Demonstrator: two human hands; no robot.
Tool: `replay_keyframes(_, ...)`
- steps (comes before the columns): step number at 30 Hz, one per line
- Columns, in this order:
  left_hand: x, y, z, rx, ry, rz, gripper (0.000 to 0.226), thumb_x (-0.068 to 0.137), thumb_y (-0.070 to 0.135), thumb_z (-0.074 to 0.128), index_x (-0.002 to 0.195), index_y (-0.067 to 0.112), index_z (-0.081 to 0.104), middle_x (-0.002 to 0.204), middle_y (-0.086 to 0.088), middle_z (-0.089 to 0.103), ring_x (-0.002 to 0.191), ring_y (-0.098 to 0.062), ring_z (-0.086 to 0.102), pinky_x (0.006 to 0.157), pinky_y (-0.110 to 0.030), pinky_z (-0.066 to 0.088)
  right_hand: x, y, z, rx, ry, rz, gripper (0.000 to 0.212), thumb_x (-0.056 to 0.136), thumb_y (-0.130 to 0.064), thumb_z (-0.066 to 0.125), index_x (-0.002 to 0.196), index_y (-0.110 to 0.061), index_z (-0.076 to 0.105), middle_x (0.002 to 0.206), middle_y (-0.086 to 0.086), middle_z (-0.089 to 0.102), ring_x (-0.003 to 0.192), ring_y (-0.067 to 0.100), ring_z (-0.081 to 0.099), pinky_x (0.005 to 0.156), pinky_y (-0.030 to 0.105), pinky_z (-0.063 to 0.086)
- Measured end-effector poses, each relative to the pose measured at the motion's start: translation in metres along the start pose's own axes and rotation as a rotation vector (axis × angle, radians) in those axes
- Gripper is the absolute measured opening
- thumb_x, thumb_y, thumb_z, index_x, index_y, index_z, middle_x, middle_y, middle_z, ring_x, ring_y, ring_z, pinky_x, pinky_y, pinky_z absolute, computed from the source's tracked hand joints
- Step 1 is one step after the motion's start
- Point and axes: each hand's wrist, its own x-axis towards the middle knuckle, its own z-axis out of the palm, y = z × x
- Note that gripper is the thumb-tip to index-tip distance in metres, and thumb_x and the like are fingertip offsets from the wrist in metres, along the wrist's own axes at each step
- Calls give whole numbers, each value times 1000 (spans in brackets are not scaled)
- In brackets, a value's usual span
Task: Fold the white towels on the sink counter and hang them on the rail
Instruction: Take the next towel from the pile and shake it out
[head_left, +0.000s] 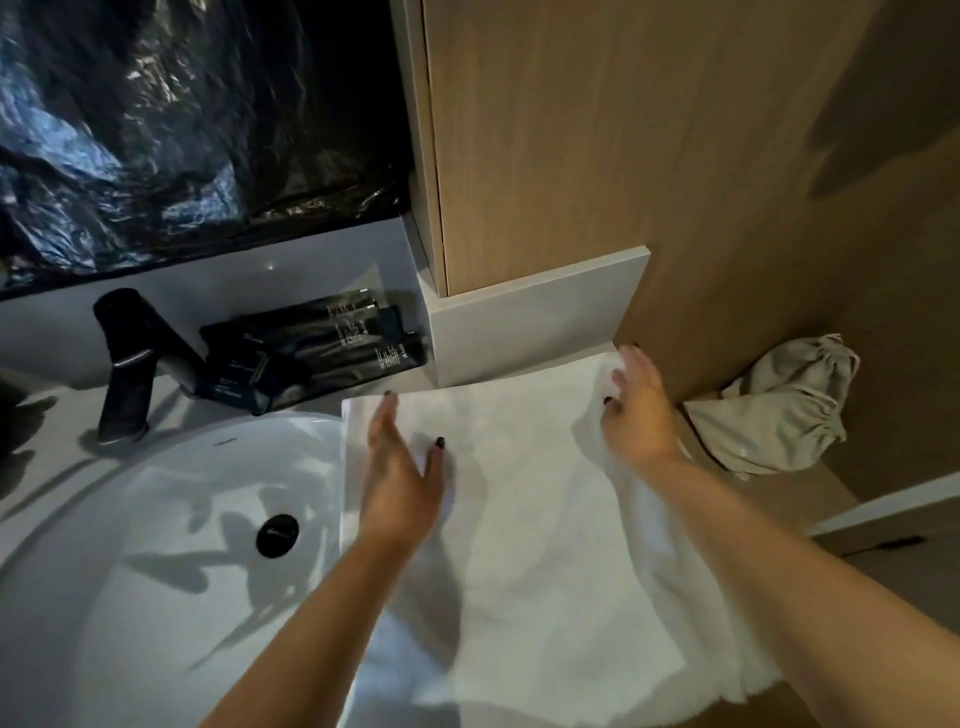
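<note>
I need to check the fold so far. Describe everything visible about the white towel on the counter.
The white towel is soft, terry-looking cloth, spread mostly flat on the counter to the right of the sink basin, its left edge lying over the basin's rim. Its near right part droops over the counter's edge in loose folds. The left hand lies on its left side with straight fingers. The right hand is at its far right corner, where the cloth bunches up; whether it pinches the cloth is unclear.

The towel (535, 519) across the middle of the frame is soft white cloth with a matt nap. The basin (156, 545) at lower left is glossy white. The tap (130, 364) looks like dark matt metal. Crinkled shiny black plastic sheet (182, 119) fills the upper left; wood-grain panel (623, 130), matt, upper right.
</note>
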Motion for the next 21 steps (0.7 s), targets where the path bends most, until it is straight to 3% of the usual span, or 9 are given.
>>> replay_keyframes(3, -8, 4, 29, 317, -204, 333, 67, 99, 15, 47, 156, 9, 12, 164, -6, 12, 152, -16, 4, 123, -31, 3, -31, -5, 27, -292, -192, -404, 68, 92, 4, 44, 155, -9, 23, 165, 8, 5, 146, 27, 26, 113, 42, 35)
replay_keyframes(6, 2, -5, 48, 644, -386, 354, 65, 104, 29, 28, 156, 12, -9, 165, -3, -15, 146, -13, -25, 120, -34, -16, -42, 1, 49, -557, -391, -477, 59, 103, -21, 33, 157, -16, 11, 165, 1, -3, 152, 18, -2, 123, 43, 6)
replay_keyframes(9, 7, -17, 52, 769, -371, 374, 68, 101, 45, 17, 157, 15, -8, 165, -4, -16, 150, -21, -20, 120, -40, -16, -36, 10, 56, -700, -392, -448, 58, 104, -40, 16, 158, -24, 0, 165, -5, -9, 151, 13, -12, 123, 39, -7)
replay_keyframes(15, 17, -37, 40, 820, -332, 359, 79, 91, 64, 5, 157, 22, -3, 165, -3, -11, 150, -17, -17, 122, -43, -7, -16, 48, 15, -764, -379, -365, 73, 95, -62, 5, 156, -26, -10, 162, -8, -21, 148, 10, -22, 122, 41, -9)
replay_keyframes(19, 17, -29, 36, 858, -363, 336, 75, 96, 58, 12, 158, 18, 1, 166, -7, -9, 152, -23, -12, 122, -47, -4, -13, 64, -18, -813, -410, -341, 70, 100, -55, 13, 157, -21, -9, 163, -5, -20, 148, 11, -21, 120, 33, -14)
replay_keyframes(21, 11, -17, 40, 834, -385, 281, 70, 101, 48, 20, 157, 13, -1, 165, -10, -12, 152, -26, -13, 122, -49, -5, -21, 63, -28, -669, -411, -315, 64, 104, -42, 27, 158, -16, 5, 165, -1, -9, 151, 14, -14, 123, 38, -6)
